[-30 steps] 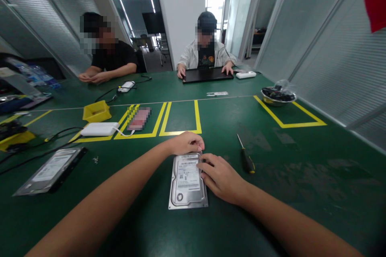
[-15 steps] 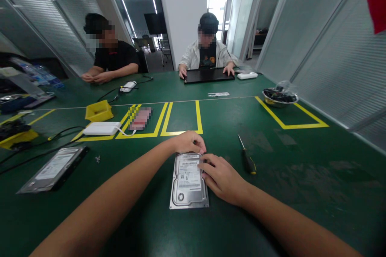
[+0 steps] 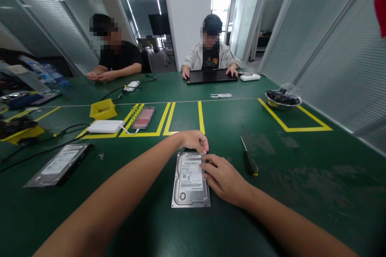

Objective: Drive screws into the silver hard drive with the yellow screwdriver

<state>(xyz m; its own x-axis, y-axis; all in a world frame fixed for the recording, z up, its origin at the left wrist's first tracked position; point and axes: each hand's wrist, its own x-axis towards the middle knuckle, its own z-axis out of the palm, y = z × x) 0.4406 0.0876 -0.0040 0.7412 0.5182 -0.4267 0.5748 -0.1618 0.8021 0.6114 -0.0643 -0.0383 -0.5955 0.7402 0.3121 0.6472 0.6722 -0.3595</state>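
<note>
drive: 3.5-inch hard drive (image 3: 189,182) lying flat, label side up, lower middle of the frame on the green bench mat (image 3: 301,176), long side running away from me.

left hand: my left hand (image 3: 194,141) sits at the far short edge of the drive, fingers curled down onto it near the top right corner. Looks like a light pinch or press there; can't tell if anything small is between the fingertips.

right hand: my right hand (image 3: 224,178) lies along the right side, fingertips on the label near that same corner. Resting on it, not wrapped around it.

how it'll handle: my guess is dense and heavy for its size, totally rigid, smooth metal lid so a bit slick on bare skin. No flex, but it won't like knocks or drops.

where to grab: I'd say the two long side rails, thumb one side, fingers the other. Keep off the underside, which is probably the circuit board, hidden here.

nearby: yellow-and-black-handled screwdriver (image 3: 249,160) just right of my right hand, not touching. A second hard drive (image 3: 58,164) at the left edge, tiny screws (image 3: 101,155) beside it.

others: two people at the far end, hands on their own stuff.
</note>
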